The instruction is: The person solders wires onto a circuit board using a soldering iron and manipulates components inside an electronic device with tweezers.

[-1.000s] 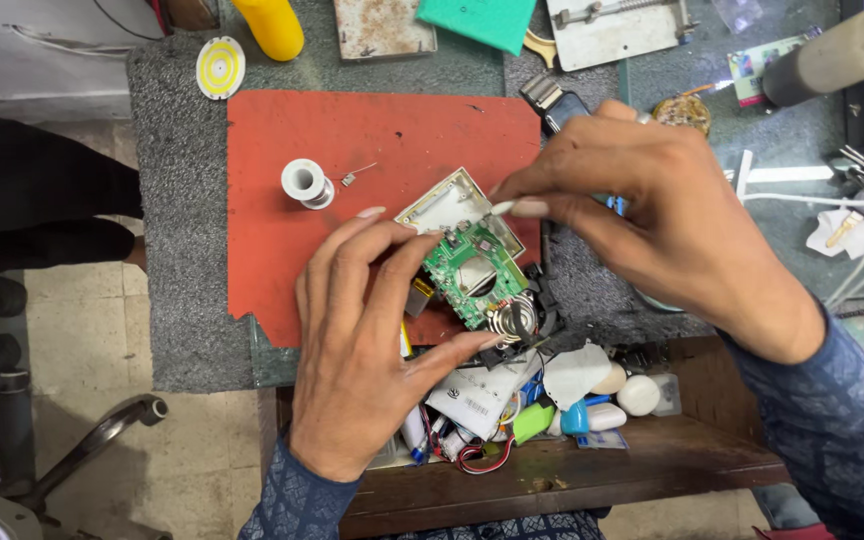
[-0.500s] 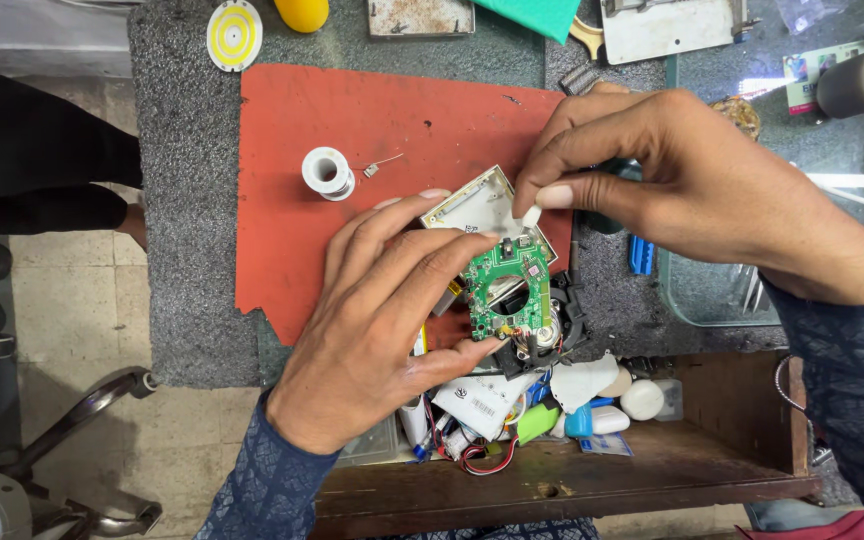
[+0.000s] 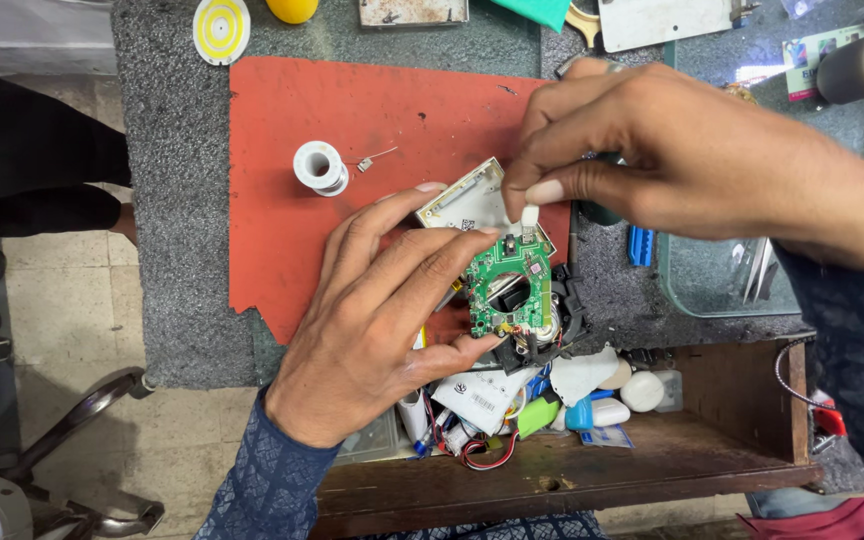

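My left hand [image 3: 377, 310] grips a small green circuit board [image 3: 512, 285] with a round cut-out, held over the front edge of the bench. Black housing parts [image 3: 562, 315] hang at the board's right side. My right hand [image 3: 672, 160] pinches a small white tipped piece [image 3: 529, 214] between thumb and forefinger and presses it on the board's top edge. A white flat plastic cover [image 3: 467, 200] lies just behind the board on the orange mat [image 3: 282, 230].
A spool of solder wire [image 3: 319, 167] stands on the mat. An open wooden drawer [image 3: 652, 450] below holds several small parts and wires. A clear glass tray [image 3: 722, 285] sits at the right, and a yellow round disc [image 3: 222, 28] at the back left.
The view has shifted so the bench sits lower and closer. My right hand has come down from the board's upper right onto its top edge with the white piece.
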